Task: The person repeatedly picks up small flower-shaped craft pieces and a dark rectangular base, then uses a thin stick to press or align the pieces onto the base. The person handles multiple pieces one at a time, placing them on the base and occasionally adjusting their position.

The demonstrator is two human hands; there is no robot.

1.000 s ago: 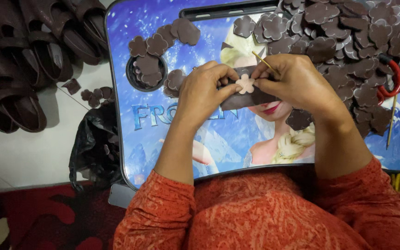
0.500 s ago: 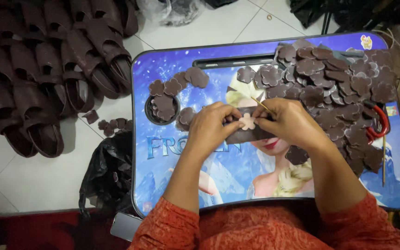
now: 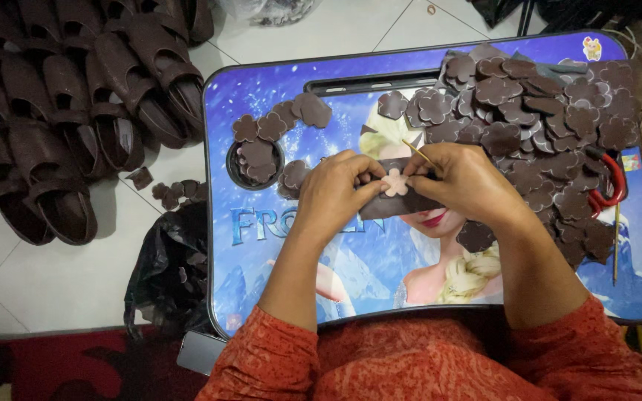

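Note:
My left hand (image 3: 334, 190) and my right hand (image 3: 464, 180) meet over a blue printed lap tray (image 3: 276, 252). Together they pinch a dark brown strap piece (image 3: 399, 203) with a small pale flower cut-out (image 3: 394, 183) pressed on its middle. A thin stick (image 3: 419, 153) pokes up between my right fingers. A big heap of brown flower cut-outs (image 3: 536, 104) lies on the tray to the right of my hands. A few more flowers (image 3: 276, 125) lie at the tray's left, some in its round cup hole (image 3: 255, 160).
Rows of dark brown sandals (image 3: 61, 111) cover the white tile floor at the left. A black plastic bag (image 3: 169, 275) sits beside the tray. Red-handled scissors (image 3: 609, 186) and a thin stick (image 3: 617, 245) lie at the tray's right edge.
The view has shifted, so the tray and hands sit more to the right and lower in frame. My hands stay together on the strap and flower.

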